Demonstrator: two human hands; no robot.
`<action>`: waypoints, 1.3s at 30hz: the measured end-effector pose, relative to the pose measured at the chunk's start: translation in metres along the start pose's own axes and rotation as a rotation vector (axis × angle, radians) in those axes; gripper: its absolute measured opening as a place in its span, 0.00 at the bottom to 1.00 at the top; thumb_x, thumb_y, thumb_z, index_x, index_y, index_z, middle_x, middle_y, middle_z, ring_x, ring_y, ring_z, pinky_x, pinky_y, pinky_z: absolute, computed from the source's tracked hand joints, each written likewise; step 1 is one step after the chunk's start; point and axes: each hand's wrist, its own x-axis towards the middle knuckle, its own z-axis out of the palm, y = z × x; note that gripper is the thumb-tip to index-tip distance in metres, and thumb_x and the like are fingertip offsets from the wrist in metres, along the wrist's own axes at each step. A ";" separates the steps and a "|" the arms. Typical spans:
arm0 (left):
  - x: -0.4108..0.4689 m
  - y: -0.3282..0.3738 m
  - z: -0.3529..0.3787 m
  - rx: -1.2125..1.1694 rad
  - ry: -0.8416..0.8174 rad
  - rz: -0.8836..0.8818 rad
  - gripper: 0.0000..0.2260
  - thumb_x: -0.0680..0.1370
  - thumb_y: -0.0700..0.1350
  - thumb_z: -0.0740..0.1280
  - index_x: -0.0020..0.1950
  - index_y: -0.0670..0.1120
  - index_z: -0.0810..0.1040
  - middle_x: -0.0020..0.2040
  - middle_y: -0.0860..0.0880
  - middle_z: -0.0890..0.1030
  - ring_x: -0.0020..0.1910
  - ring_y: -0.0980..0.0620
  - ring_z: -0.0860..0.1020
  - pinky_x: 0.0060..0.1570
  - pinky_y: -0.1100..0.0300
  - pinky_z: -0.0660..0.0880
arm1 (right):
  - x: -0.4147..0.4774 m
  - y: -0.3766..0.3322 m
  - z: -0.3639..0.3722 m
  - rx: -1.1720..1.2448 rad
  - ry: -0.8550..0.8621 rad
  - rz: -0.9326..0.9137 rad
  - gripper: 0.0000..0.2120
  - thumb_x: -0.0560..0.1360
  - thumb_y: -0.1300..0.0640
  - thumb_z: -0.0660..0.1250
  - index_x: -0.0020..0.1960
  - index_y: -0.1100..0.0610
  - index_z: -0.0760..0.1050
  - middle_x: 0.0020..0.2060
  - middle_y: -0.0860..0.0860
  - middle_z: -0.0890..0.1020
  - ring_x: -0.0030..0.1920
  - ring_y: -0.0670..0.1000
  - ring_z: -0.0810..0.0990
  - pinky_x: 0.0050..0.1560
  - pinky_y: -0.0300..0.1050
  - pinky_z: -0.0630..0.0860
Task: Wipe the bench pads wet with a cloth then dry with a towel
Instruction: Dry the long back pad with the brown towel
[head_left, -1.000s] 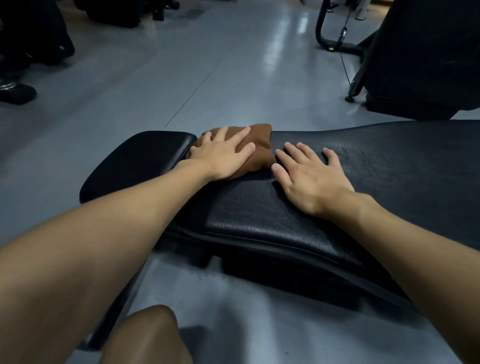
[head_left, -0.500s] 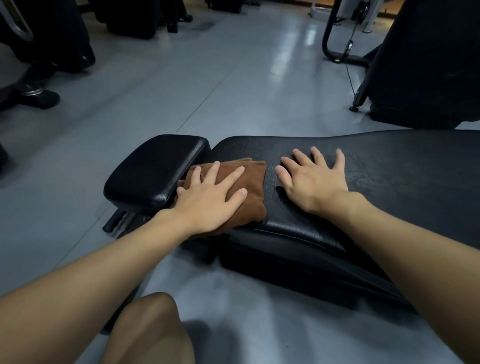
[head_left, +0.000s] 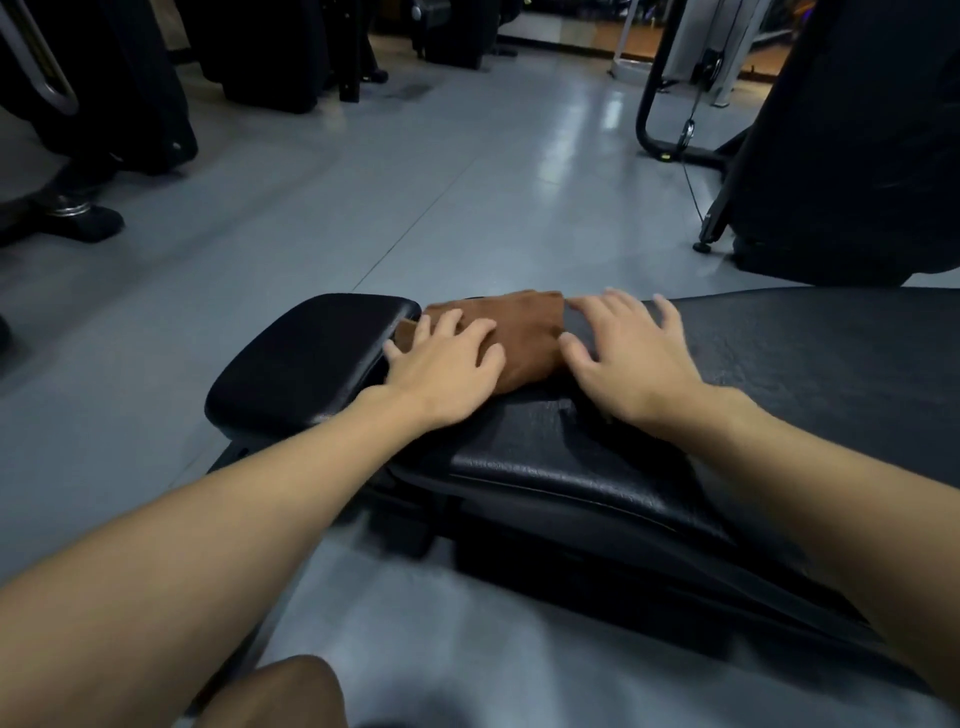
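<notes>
ok so the brown cloth (head_left: 524, 338) sits on the long pad (head_left: 779, 374), right at that pad's left end; its far-left corner pokes out over the gap where the long pad stops and the small pad (head_left: 306, 358) begins.

left hand (head_left: 447, 369) is flat on top of the cloth, fingers straight and spread, palm pressing it down onto the long pad; it isn't gripping, just a flat open palm; the little finger hangs off the long pad's end toward the gap.

right hand (head_left: 634, 364) is on the bare leather of the long pad, just to the right of the cloth; fingers are spread and a bit arched, with nothing in it; the thumb is close against the cloth's edge, but it's a little blurry, so I can't tell if it actually touches.

both forearms come in over the long pad's near edge; a bare knee (head_left: 280, 691) shows below and left of the long pad.

the grey floor (head_left: 467, 182) stretches out beyond the long pad's far side; a big black machine (head_left: 857, 130) stands behind the long pad's right half, with a cable frame (head_left: 649, 104) further back; more dark gear (head_left: 130, 78) sits well off past the long pad's left end.
</notes>
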 end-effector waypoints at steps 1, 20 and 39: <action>-0.012 -0.008 0.000 -0.006 0.039 0.004 0.22 0.82 0.57 0.51 0.76 0.59 0.62 0.79 0.51 0.59 0.78 0.44 0.56 0.71 0.33 0.57 | 0.011 -0.009 0.002 0.046 0.007 -0.052 0.23 0.81 0.48 0.57 0.74 0.52 0.66 0.71 0.52 0.72 0.75 0.52 0.64 0.76 0.57 0.54; -0.047 -0.013 -0.010 -0.066 0.077 0.071 0.20 0.79 0.56 0.61 0.71 0.53 0.67 0.70 0.56 0.67 0.70 0.52 0.67 0.67 0.47 0.67 | 0.105 -0.057 0.055 -0.224 -0.438 -0.106 0.30 0.77 0.32 0.44 0.78 0.37 0.55 0.78 0.52 0.58 0.78 0.63 0.53 0.71 0.75 0.46; 0.007 0.249 0.024 0.064 -0.278 0.480 0.30 0.76 0.71 0.57 0.77 0.65 0.59 0.79 0.51 0.58 0.78 0.45 0.55 0.67 0.28 0.58 | 0.001 0.264 -0.103 -0.339 -0.286 0.502 0.32 0.76 0.30 0.41 0.78 0.36 0.55 0.80 0.51 0.57 0.79 0.59 0.51 0.74 0.70 0.45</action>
